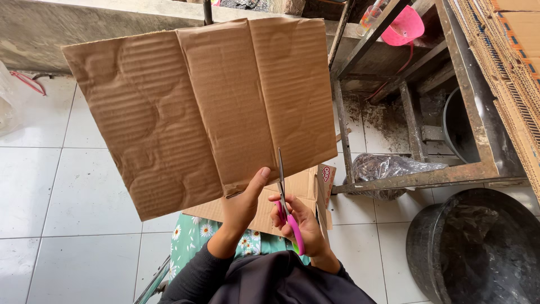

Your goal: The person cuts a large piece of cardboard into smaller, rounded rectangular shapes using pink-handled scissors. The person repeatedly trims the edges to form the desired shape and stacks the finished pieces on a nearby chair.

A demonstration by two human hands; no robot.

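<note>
1. My left hand (241, 207) holds up the big brown cardboard sheet (202, 112), fingers shut on its bottom edge.
2. My right hand (301, 222) is just beside, fingers closed through the pink scissors (286, 200).
3. The blades touch the cardboard's bottom edge.

Both forearms wear long dark grey sleeves (194, 276) ending at the wrists. Hands are bare. A green garment (197, 236) with white daisy flowers covers the lap.
</note>
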